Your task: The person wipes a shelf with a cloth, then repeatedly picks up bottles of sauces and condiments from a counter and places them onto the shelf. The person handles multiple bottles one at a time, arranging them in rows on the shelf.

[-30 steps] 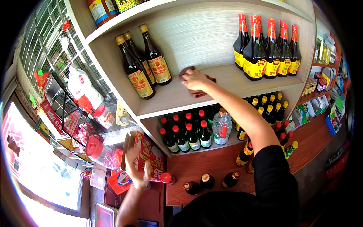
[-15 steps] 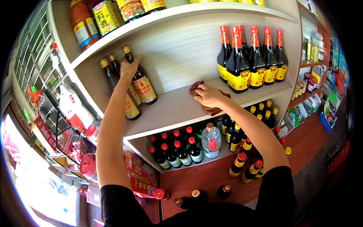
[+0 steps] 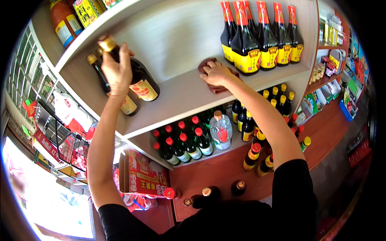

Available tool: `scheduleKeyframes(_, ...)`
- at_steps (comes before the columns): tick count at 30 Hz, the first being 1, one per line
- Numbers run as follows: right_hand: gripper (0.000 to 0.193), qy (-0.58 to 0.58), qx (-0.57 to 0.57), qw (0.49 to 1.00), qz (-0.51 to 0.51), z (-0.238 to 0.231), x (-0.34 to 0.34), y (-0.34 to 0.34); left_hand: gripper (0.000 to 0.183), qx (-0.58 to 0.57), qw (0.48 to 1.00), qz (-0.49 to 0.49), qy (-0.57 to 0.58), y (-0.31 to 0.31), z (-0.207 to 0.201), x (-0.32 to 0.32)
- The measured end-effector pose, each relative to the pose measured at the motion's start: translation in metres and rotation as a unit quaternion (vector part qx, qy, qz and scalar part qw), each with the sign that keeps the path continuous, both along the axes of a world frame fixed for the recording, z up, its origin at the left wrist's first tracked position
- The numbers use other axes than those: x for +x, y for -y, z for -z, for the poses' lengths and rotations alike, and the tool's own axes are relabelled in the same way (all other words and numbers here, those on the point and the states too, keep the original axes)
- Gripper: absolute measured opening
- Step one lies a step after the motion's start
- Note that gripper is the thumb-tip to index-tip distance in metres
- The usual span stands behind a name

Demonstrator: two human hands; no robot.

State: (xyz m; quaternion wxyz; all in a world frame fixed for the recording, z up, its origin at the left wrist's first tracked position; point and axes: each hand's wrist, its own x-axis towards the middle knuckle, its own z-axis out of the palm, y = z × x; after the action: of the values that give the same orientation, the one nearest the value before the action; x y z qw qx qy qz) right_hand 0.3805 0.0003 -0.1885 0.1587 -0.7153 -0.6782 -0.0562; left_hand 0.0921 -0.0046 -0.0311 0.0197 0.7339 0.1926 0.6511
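Note:
On the left of the middle shelf, my left hand [image 3: 117, 74] is closed around a dark glass bottle [image 3: 145, 87] with a gold cap and a red and cream label. That bottle leans, its cap toward me. Close beside it is another dark gold-capped bottle [image 3: 129, 107], and part of one more cap shows behind my fingers. My right hand [image 3: 218, 74] presses a crumpled brown cloth [image 3: 217, 89] onto the shelf board [image 3: 173, 96]. Just right of the cloth stand several dark bottles [image 3: 247, 60] with red necks and yellow labels.
Below, the lower shelf holds red-capped green bottles [image 3: 205, 144], a large clear jug [image 3: 221, 130] and yellow-capped bottles. Loose bottles [image 3: 238, 187] stand on the reddish-brown counter [image 3: 225, 168]. A red carton [image 3: 148, 174] is at lower left. Jars and cans line the upper shelf.
The view has shifted, so the shelves sit higher. My left hand has brought the gold-capped bottle's top nearer to me. My right hand stays on the cloth at about the same spot.

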Motion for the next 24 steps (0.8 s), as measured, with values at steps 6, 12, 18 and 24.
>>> scheduleKeyframes(6, 0.058, 0.019, 0.0, 1.0, -0.011, 0.0, -0.016, -0.013, 0.021, 0.003, 0.998, 0.067, -0.02, 0.109, 0.022, -0.049)
scheduleKeyframes(12, 0.061, 0.026, 0.014, 1.0, 0.009, 0.009, -0.005, -0.016, 0.022, -0.051, 0.977, 0.205, -0.025, 0.168, 0.094, -0.074)
scheduleKeyframes(18, 0.061, 0.032, 0.01, 0.999, -0.001, 0.008, -0.004, -0.015, 0.019, -0.168, 0.96, 0.223, -0.026, 0.179, 0.173, -0.085)
scheduleKeyframes(24, 0.062, 0.029, -0.005, 0.999, -0.024, 0.0, -0.012, -0.013, 0.015, -0.356, 0.926, 0.12, 0.029, 0.167, 0.308, -0.075)
